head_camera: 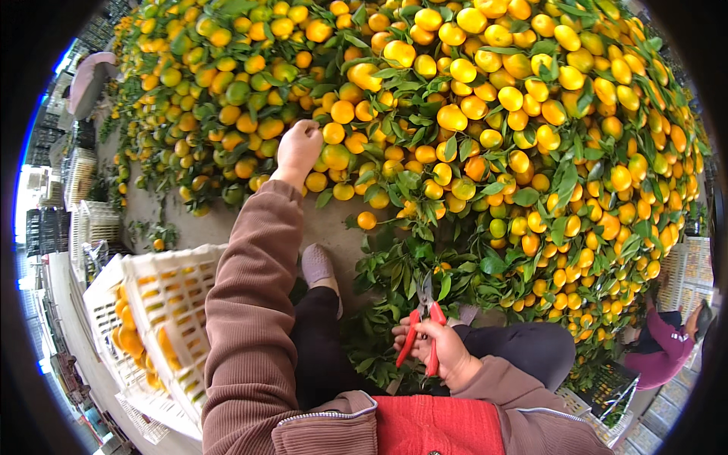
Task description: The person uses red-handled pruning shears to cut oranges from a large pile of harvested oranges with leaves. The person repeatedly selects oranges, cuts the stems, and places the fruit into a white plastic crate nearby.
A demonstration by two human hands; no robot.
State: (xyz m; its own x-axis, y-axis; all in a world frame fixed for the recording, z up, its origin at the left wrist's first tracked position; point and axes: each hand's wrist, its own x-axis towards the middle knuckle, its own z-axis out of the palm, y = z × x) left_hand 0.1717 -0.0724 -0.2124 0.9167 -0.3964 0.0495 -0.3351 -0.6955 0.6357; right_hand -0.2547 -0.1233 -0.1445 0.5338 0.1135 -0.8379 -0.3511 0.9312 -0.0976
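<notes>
A large heap of orange and greenish citrus fruit with leaves (455, 119) fills the upper view. My left hand (300, 149) reaches out to the heap's near edge, fingers curled beside an orange fruit; whether it grips anything cannot be told. In my right hand (441, 348), near my lap, are red-handled pruning snips (421, 335), their blades pointing away from me and parted at the tips. Cut leafy sprigs (392, 278) lie on the floor between my feet, below the snips.
At my left stands a white plastic crate (170, 296) holding fruit. More stacked crates (94, 222) line the far left. A person in purple (662, 350) is at the right edge, near a black crate (611, 387); another person (91, 82) is bent over at upper left.
</notes>
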